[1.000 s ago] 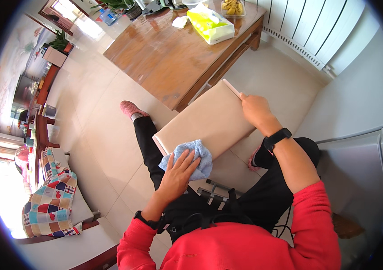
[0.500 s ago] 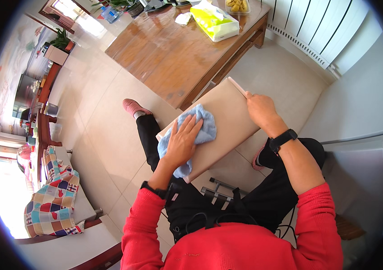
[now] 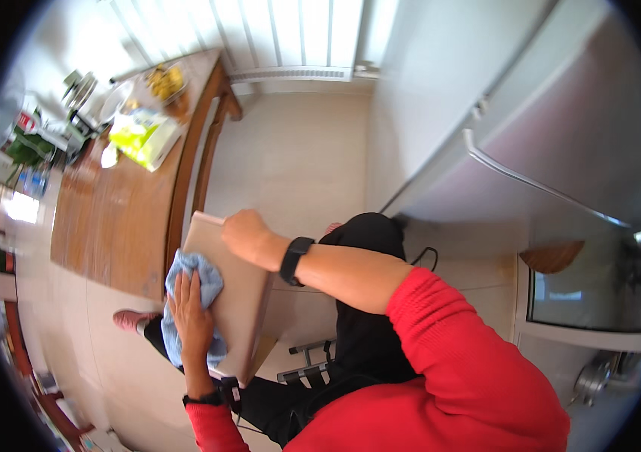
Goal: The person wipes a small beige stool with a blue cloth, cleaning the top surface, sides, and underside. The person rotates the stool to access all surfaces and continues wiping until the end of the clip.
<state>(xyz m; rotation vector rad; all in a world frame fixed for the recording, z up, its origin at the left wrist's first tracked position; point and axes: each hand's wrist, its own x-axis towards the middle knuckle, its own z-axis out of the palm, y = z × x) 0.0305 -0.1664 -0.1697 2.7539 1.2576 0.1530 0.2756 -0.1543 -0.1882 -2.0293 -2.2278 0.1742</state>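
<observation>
Beige board: we count 1, smooth-faced, oblong [image 3: 239, 313], between the knees, near the tabletop corner; what holds it up is mostly hidden.
Blue cloth: 1, soft, towel-like, rumpled [image 3: 212, 283], over the board's left edge; its middle is under the hand.
Left hand: 1 [image 3: 193, 320], grip spread wide and flat on the blue cloth.
Right hand: 1 [image 3: 249, 237], grip closed on the board's far end; we can't see the fingertips.
Wristband: we see 1 black on the right wrist [image 3: 295, 261]; left wrist gear is harder to make out.
Slippers: 2, reddish; one whole [image 3: 132, 320], the other mostly behind the knee.
Metal frame: 1, grey bars, on the floor [image 3: 309, 368], partly covered by the leg.
Tabletop: 1, worn brown wood [image 3: 113, 215].
Tabletop items: 1 yellow-green and white soft pack [image 3: 147, 143], 1 clear tub of yellow pieces [image 3: 166, 83]; we find the rear clutter blurred.
Radiator: 1, white, ribbed [image 3: 283, 38], cut off at top.
Bar handle: 1, curved, on the grey door [image 3: 535, 184].
</observation>
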